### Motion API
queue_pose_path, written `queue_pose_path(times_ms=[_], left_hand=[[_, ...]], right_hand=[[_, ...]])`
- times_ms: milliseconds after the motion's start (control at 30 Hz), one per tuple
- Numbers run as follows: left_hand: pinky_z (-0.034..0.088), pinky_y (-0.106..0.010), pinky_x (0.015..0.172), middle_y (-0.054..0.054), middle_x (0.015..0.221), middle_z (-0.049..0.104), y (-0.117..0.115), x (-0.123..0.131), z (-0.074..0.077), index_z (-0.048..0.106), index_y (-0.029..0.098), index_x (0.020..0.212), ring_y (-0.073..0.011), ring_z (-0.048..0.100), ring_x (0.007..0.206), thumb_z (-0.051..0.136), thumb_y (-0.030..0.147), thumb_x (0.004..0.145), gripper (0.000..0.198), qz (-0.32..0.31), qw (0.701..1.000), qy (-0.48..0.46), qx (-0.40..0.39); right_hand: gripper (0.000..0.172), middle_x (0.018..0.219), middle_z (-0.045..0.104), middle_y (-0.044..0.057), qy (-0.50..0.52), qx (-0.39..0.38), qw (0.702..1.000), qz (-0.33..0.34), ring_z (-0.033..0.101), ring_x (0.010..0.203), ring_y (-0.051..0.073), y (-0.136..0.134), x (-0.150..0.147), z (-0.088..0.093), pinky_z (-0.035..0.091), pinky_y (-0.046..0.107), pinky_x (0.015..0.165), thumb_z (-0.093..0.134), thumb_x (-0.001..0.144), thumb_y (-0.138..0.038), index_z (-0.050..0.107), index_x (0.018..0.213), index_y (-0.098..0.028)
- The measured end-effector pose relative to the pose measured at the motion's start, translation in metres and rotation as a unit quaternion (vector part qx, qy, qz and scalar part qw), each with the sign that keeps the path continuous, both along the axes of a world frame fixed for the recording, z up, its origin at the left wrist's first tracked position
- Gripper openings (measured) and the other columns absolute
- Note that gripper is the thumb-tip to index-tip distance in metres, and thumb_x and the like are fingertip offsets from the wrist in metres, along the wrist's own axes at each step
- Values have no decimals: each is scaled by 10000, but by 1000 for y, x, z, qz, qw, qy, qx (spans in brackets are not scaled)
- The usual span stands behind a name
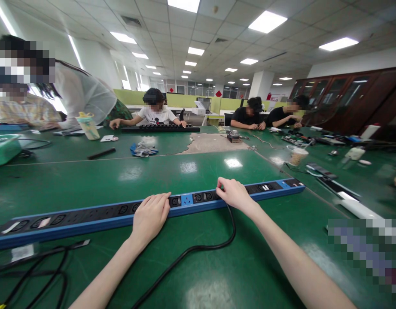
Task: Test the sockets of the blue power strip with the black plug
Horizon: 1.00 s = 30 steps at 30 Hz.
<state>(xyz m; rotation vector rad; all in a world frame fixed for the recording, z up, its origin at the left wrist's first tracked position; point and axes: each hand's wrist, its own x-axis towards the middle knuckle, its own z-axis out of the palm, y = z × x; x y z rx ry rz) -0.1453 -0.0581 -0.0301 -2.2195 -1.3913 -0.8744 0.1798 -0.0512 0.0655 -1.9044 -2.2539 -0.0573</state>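
Observation:
A long blue and black power strip (88,216) lies across the green table (198,171) in front of me. My left hand (150,214) rests flat on the strip near its middle, fingers stretched over the sockets. My right hand (234,193) is closed in a pinch on a black plug at the strip, further right. From that plug a black cable (198,248) curves down toward me across the table.
More black cables (37,266) lie at the near left. A cup (296,155) and other strips (333,184) sit to the right; gloves (143,149) and a bottle (88,125) lie beyond. Several other people work at the far side and left.

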Motion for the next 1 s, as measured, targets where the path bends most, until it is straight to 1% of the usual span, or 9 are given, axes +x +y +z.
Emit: queue_pose_path(times_ms=[100, 233, 400, 567, 800, 1000], left_hand=[[490, -454, 1087, -86, 1256, 756, 0, 0, 0, 699, 216, 1306, -265, 708, 1138, 440, 312, 1035, 388, -1, 1000, -5, -5], [480, -454, 1095, -83, 1259, 755, 0, 1, -1, 691, 214, 1312, -267, 701, 1142, 443, 298, 1036, 381, 4, 1000, -1, -3], [477, -459, 1099, -74, 1271, 750, 2, 1, -2, 683, 209, 1317, -267, 698, 1134, 447, 299, 1039, 376, 10, 1000, 12, -1], [473, -460, 1109, -73, 1280, 747, 2, 1, -3, 680, 212, 1325, -267, 697, 1141, 453, 294, 1035, 378, 9, 1000, 10, 0], [481, -462, 1096, -79, 1258, 755, 2, 2, -3, 685, 222, 1319, -271, 702, 1129, 450, 285, 1028, 379, 6, 1000, 1, 9], [489, -463, 1089, -85, 1257, 755, 1, 2, -3, 692, 219, 1309, -266, 707, 1125, 443, 289, 1030, 381, 3, 1000, -2, 13]], right_hand=[[210, 952, 731, 71, -20, 1, 1000, 3, 688, 903, 233, -1, -6, -2, 412, 297, 764, 492, 1027, -357, 656, 1092, -243], [207, 946, 729, 92, -50, 13, 999, 2, 707, 894, 255, -5, -14, -4, 429, 313, 762, 464, 1040, -330, 634, 1105, -230], [231, 963, 732, 121, -85, 6, 996, 6, 724, 890, 283, -10, -16, -1, 451, 335, 764, 414, 1059, -307, 605, 1147, -212], [226, 982, 735, 127, -78, 0, 997, 5, 728, 914, 295, -8, -17, 0, 462, 334, 763, 414, 1052, -293, 593, 1163, -213], [258, 979, 739, 134, -72, 7, 997, -18, 734, 922, 294, -18, -22, -8, 471, 345, 801, 368, 1079, -289, 558, 1235, -211], [229, 966, 740, 116, -67, 10, 998, -14, 726, 896, 279, -13, -20, -6, 454, 326, 765, 425, 1055, -303, 604, 1172, -221]])
